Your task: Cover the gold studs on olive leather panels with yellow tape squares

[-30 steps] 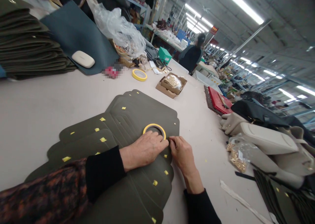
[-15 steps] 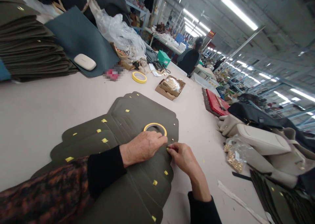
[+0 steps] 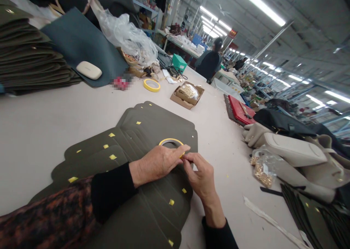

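Note:
A roll of yellow tape (image 3: 170, 141) rests over the dark olive panels, its near side covered by my fingers. My left hand (image 3: 158, 163) is closed on the roll. Beside it my right hand (image 3: 201, 172) pinches at the near edge of the roll, fingertips against those of my left hand; a sliver of yellow tape shows there. Underneath lie overlapping olive panels (image 3: 161, 119) with rounded corners, in a fanned stack. Small yellow tape pieces (image 3: 112, 156) dot the panels. A small metal stud (image 3: 192, 136) shows near the right edge of the top panel.
Behind the panels are a second yellow tape roll (image 3: 151, 85) and a cardboard box of gold-coloured pieces (image 3: 188, 92). A tall olive stack (image 3: 35, 59) stands at left, beside a white case (image 3: 89, 70). Pale bags (image 3: 294, 148) lie at right. A seated person (image 3: 209, 61) is farther off.
My right hand has moved up from the panel's right edge to the tape roll and now meets my left fingertips. The whole view has shifted slightly.

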Tool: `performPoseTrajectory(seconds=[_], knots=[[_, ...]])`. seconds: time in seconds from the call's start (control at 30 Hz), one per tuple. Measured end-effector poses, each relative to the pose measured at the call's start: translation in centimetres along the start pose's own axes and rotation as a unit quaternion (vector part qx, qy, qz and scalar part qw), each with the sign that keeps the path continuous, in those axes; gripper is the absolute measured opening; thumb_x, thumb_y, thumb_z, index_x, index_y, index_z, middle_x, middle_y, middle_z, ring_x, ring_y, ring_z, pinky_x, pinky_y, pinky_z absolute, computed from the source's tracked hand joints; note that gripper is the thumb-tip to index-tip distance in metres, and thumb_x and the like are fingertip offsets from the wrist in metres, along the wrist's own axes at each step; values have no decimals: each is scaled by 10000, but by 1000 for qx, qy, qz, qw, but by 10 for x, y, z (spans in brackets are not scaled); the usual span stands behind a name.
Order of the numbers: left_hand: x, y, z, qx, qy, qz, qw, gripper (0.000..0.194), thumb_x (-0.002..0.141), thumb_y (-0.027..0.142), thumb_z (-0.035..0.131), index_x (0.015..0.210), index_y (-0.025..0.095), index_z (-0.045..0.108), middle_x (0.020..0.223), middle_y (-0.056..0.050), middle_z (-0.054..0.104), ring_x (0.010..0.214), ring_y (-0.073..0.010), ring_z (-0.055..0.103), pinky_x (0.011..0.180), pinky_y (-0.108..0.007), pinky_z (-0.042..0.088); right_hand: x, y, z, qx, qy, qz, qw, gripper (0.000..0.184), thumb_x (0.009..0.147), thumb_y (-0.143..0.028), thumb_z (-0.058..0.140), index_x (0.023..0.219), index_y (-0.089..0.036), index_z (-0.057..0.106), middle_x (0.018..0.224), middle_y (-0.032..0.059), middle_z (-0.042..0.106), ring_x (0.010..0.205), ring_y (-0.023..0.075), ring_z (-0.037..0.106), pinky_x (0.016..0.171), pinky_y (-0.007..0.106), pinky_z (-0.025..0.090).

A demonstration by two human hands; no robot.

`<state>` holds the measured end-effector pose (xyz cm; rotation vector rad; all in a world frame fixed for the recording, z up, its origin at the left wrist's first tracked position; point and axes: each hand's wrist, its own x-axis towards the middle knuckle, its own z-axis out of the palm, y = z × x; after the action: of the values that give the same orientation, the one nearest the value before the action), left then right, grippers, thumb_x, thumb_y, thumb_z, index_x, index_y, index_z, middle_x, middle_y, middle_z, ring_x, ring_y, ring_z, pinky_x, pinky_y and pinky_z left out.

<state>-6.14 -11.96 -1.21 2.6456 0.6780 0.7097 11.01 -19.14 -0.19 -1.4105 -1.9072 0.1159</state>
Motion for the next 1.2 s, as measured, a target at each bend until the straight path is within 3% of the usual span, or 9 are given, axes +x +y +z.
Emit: performPoseTrajectory(seconds=[0.17,0.27,0.4,0.47,0.53,0.63,0.83,1.07,1.2], knots=[[1,3,-5,-28,-15,3,999,122,947,180,435,1052,193,497,915,-6,656,817,-168,649,674,-247,484,-3,1,7,-84,51,-31,995,136,843,-101,528,810,-180,633,672,-1,632,580,112,565,594,233,454],[2,2,-6,-23,-14,-11,1000,98,938,156,424,949,196,512,849,4,632,775,-157,623,657,-241,457,-4,-2,10,-95,81,-23,992,124,821,-116,538,825,-170,650,666,4,641,563,110,572,585,230,459],[4,3,-4,16,-8,-16,1000,125,919,141,418,906,186,534,784,-8,602,724,-155,601,633,-244,436,-3,-8,12,16,76,131,988,112,799,-202,572,791,-177,681,636,-4,651,537,114,571,556,235,468],[4,7,-4,28,12,0,1000,146,924,153,401,876,179,536,768,-15,594,699,-153,587,617,-247,428,-1,-5,13,129,71,254,956,122,783,-266,602,747,-173,674,570,-19,622,488,113,551,501,232,459],[3,11,-3,28,32,16,999,174,937,163,379,860,177,534,774,-20,596,697,-151,578,616,-248,428,0,6,11,232,103,357,899,161,738,-322,650,698,-166,652,512,-31,583,436,107,521,443,227,441],[1,16,0,41,21,24,999,172,945,157,379,873,177,534,780,-21,599,707,-154,572,622,-253,434,-2,32,3,297,150,432,838,241,642,-369,742,667,-150,646,523,-19,584,448,106,521,432,228,450],[2,13,8,111,-75,9,991,93,891,113,485,864,187,534,822,-45,608,761,-204,559,628,-296,449,-8,60,-9,231,46,403,885,349,697,-467,721,768,-128,687,575,5,619,477,106,518,466,228,427],[5,14,5,105,-95,5,990,104,879,97,489,859,187,537,813,-46,605,746,-210,560,612,-314,445,6,53,-3,19,-49,321,946,275,776,-400,575,760,-166,716,635,29,682,582,165,598,590,277,459],[4,14,5,106,-97,0,990,102,876,96,489,864,187,535,824,-44,603,758,-216,565,623,-321,449,12,51,-2,-67,-81,283,953,230,790,-339,531,767,-201,712,721,33,723,654,185,641,661,296,471]])
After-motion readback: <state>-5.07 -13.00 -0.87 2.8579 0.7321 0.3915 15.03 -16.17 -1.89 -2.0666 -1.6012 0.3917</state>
